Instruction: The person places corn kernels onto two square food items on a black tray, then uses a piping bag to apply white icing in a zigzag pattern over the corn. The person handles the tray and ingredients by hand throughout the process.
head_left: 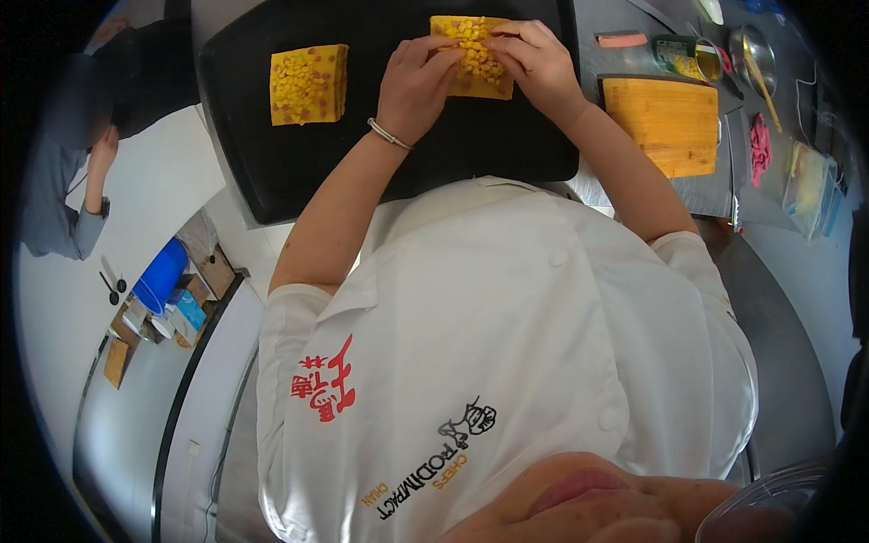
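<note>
A square yellow slab topped with corn kernels lies near the far edge of a black baking tray. My left hand is at its left side, with thumb and fingers pinched together over the kernels. From the right, my right hand meets the same topping, also with thumb and fingers drawn together at the kernels. What lies between the fingertips is partly hidden. Farther left on the tray sits a second yellow slab, with kernels and pinkish bits on top and layers visible along its side.
Right of the tray are a wooden cutting board, an opened can of corn, a metal bowl, a pink cloth and a clear plastic bag. Another person's arm shows at the far left, past the tray.
</note>
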### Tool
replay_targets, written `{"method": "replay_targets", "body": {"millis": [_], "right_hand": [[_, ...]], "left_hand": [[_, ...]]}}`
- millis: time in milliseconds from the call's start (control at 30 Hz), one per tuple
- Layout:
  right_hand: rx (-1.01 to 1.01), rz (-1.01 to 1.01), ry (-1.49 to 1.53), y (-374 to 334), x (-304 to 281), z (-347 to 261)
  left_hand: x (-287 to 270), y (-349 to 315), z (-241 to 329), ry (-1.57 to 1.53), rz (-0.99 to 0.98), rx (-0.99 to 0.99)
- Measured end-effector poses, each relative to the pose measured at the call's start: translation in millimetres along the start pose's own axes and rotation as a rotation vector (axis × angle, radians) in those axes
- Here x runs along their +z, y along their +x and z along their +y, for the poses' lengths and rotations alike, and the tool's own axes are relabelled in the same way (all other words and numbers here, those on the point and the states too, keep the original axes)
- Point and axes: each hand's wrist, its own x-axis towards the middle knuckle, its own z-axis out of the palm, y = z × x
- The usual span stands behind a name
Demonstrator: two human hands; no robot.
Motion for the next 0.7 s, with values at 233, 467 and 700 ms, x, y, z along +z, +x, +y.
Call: {"method": "replay_targets", "body": {"millis": [233, 467, 700], "right_hand": [[0.009, -0.038, 0.009, 5, 4, 2], [-0.028, -0.042, 0.132, 36, -7, -16], [-0.098, -0.124, 0.149, 51, 0, -15]], "left_hand": [[-1, 6, -5, 0.005, -0.006, 0.089], [-1, -12, -9, -0.13, 0.089, -0.229], [2, -13, -7, -0.045, 0.116, -0.144]]}}
